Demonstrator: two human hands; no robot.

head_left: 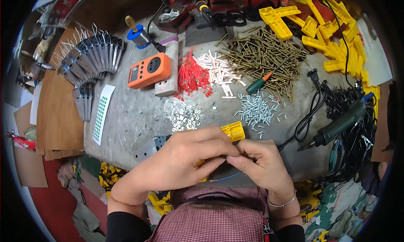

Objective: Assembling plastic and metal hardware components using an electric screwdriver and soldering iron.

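Note:
My left hand point(189, 158) is closed around a yellow plastic handle piece point(234, 131), whose end sticks out past the fingertips. Bits of yellow also show beneath that hand. To its left lies a grey metal housing with holes point(153, 148), partly covered by the hand, so I cannot tell whether it joins the yellow piece. My right hand point(266, 161) pinches with thumb and forefinger against the left fingertips; what is in the pinch is hidden. A blue wire point(227, 176) with a bare end comes out below the hands.
Beyond my hands are piles of white washers point(185, 117), silver screws point(257, 110), red parts point(192, 75) and brass-coloured rods point(265, 52). A green screwdriver point(257, 84) rests there. An orange meter point(149, 70) stands left; a dark green power screwdriver point(341, 124) and black cords lie right.

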